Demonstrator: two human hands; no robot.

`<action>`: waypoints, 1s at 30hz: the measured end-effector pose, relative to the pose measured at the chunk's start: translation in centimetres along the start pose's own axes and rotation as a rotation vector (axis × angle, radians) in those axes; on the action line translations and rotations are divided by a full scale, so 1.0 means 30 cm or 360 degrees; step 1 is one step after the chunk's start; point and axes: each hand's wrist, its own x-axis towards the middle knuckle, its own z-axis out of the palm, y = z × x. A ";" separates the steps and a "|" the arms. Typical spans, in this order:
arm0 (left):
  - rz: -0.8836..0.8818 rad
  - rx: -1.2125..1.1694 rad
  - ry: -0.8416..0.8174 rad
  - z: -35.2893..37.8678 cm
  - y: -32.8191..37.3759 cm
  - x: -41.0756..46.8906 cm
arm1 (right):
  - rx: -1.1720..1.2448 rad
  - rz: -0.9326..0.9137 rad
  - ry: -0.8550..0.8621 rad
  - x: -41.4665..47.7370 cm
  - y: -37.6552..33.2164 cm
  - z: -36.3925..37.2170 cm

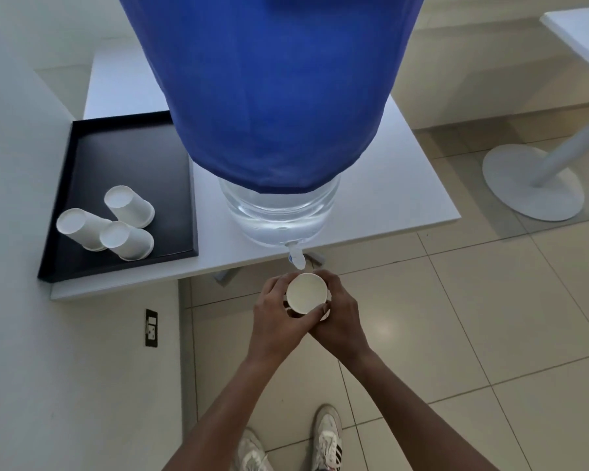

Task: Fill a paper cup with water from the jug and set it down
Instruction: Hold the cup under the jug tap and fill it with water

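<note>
A white paper cup [307,292] is held upright in front of the table edge, its mouth facing up and no water visible inside. My left hand [275,314] wraps its left side and my right hand [340,316] wraps its right side, fingers overlapping beneath. A big clear water jug [279,207] with a blue cloth cover [272,83] stands on the white table [405,198]. Its small tap [296,255] pokes over the table edge, just above and behind the cup's rim.
A black tray [130,154] at the table's left holds three upturned paper cups [116,220]. A wall with a dark socket [151,327] runs along the left. A second table's round base [532,183] stands on the tiled floor at right. My shoes show below.
</note>
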 end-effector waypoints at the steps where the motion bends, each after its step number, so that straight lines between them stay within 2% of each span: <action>1: -0.0007 0.0015 0.0001 0.015 -0.017 0.002 | -0.0011 0.0020 -0.0004 0.001 0.022 0.011; 11: -0.0038 0.0102 0.0113 0.087 -0.148 0.030 | -0.0007 0.0137 0.0079 0.031 0.163 0.118; 17: -0.0050 0.0190 0.0297 0.072 -0.209 0.053 | 0.0017 0.0188 0.0095 0.079 0.231 0.160; 23: 0.0130 0.0268 0.0393 0.048 -0.210 0.095 | 0.0023 0.0166 0.0139 0.146 0.237 0.186; 30: 0.0397 0.0333 0.0214 0.048 -0.151 0.158 | -0.0006 0.0092 0.0181 0.218 0.218 0.192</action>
